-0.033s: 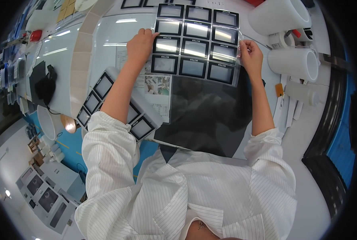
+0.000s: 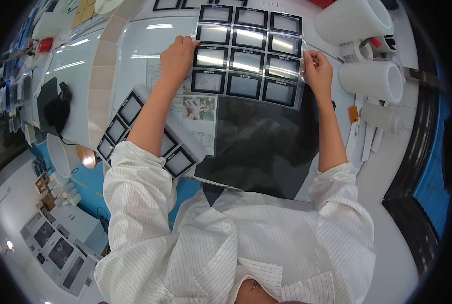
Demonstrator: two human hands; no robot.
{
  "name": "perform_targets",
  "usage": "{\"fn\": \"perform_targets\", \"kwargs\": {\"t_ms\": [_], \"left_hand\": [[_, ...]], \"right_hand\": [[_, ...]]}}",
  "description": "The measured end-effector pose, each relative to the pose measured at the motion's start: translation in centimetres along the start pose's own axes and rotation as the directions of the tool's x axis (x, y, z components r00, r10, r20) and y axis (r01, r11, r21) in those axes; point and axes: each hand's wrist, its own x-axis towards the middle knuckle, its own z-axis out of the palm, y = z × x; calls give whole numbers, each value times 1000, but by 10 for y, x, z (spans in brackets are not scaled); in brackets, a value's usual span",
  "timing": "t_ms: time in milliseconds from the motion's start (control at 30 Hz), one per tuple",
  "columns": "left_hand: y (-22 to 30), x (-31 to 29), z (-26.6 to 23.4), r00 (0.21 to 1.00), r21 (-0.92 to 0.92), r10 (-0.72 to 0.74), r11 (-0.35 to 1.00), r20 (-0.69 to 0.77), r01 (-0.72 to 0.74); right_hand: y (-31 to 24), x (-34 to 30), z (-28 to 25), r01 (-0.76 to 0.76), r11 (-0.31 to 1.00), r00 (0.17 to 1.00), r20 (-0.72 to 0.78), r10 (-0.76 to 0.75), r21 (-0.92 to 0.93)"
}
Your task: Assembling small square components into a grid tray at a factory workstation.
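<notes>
A clear glossy sheet [image 2: 247, 63] bears rows of black-framed rectangular windows and is held out in front of me above the far part of the table. My left hand [image 2: 179, 58] is closed at its left edge, thumb and fingers gripping the film. On the opposite side, my right hand [image 2: 318, 72] pinches the right edge between thumb and fingertips. Bright strips of light reflect across the sheet's middle. Below it lies a dark, shiny mat [image 2: 261, 147]. Under my left forearm rests another sheet of black-framed windows [image 2: 179, 161], partly hidden by the arm.
White rolls of film [image 2: 370, 81] lie at the right, near a tape roll [image 2: 355, 51] and an orange tag [image 2: 354, 114]. A printed paper [image 2: 199, 109] lies left of the mat. More framed pieces [image 2: 166, 4] are at the far edge. A black corded device [image 2: 57, 105] sits left.
</notes>
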Motion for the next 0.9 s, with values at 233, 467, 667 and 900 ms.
{"fn": "perform_targets", "kwargs": {"t_ms": [233, 467, 667, 900], "left_hand": [[4, 3, 6, 999, 46, -37, 998, 29, 35], [3, 2, 5, 997, 78, -54, 996, 60, 49], [4, 2, 5, 999, 67, -38, 997, 32, 36], [5, 0, 5, 998, 19, -57, 998, -12, 57]], "right_hand": [[3, -2, -5, -27, 999, 1000, 14, 27, -19], [0, -4, -3, -6, 997, 1000, -4, 5, -80], [1, 0, -3, 18, 993, 1000, -7, -19, -118], [-3, 3, 2, 213, 830, 951, -85, -297, -516]]}}
